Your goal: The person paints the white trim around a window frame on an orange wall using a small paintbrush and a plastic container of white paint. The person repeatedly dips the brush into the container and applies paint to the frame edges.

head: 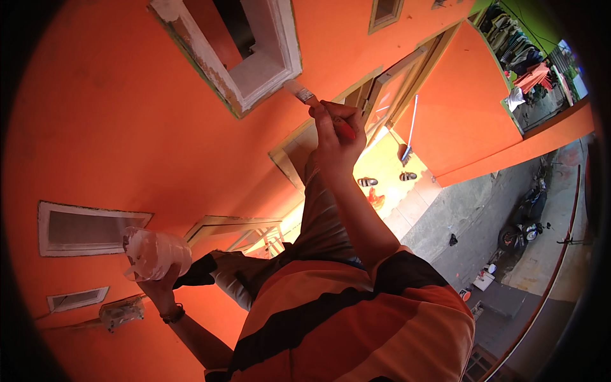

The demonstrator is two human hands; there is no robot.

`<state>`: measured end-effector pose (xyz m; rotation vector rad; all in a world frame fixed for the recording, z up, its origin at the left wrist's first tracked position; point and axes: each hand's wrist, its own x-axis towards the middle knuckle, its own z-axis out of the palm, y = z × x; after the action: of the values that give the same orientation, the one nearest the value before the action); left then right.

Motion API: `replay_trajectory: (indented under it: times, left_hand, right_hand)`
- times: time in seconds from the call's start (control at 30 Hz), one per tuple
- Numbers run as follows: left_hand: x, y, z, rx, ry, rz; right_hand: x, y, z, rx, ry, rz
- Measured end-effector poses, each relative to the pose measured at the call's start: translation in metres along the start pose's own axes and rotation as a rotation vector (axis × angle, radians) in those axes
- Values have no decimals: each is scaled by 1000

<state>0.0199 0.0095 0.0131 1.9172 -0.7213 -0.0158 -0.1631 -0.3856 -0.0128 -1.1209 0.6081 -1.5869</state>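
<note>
My right hand [340,129] grips a paintbrush [305,95] by its red handle. The brush's pale, paint-coated bristles are at the lower right corner of a white-painted window frame [267,90]; whether they touch it I cannot tell. Bare, brownish patches show along the frame's left side. Lower left, my left hand [162,286] holds a clear plastic container [160,253] smeared with white paint. A black cloth [196,271] hangs beside that hand, and its attachment is unclear. Around the window frame spreads an orange wall [143,119].
Far below lie a tiled floor [410,203], sandals [367,182] and a broom [411,129]. An open door [391,90] stands right of the window. Two smaller white-framed openings [95,229] are at left. A motorcycle [525,219] is parked at right, with hanging clothes [510,40] above.
</note>
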Motion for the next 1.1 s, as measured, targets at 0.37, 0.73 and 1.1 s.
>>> replay_trajectory:
  times: [0.37, 0.73, 1.1]
  left_hand:
    - [0, 0, 1, -13, 19, 8]
    - [3, -12, -7, -60, -38, -54]
    - [2, -7, -6, 38, -62, -72]
  right_hand:
    - [1, -5, 2, 30, -76, -8]
    - [1, -4, 7, 23, -95, 32]
    - [7, 3, 5, -58, 14, -32]
